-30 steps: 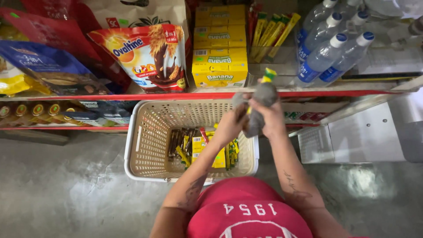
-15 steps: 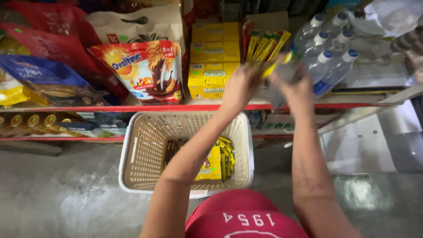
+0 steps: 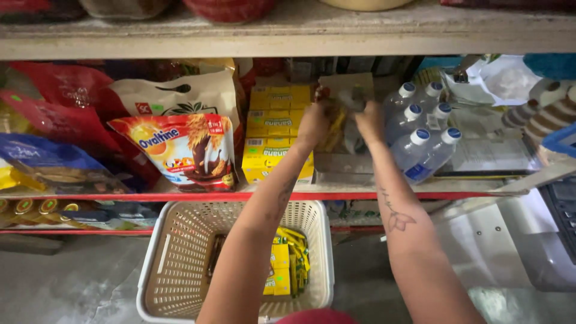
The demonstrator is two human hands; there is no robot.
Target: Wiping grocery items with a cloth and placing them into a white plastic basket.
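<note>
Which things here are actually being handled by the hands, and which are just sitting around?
In hand:
left hand and right hand, both up at the shelf on a bundle of yellow-green packets
cream basket below, with yellow packets inside

Just lying about:
yellow boxes
water bottles
orange drink-mix bag
blue bag

Both hands, left hand (image 3: 314, 123) and right hand (image 3: 370, 122), grip a blurred packet (image 3: 343, 115) on the shelf (image 3: 336, 191).
</note>
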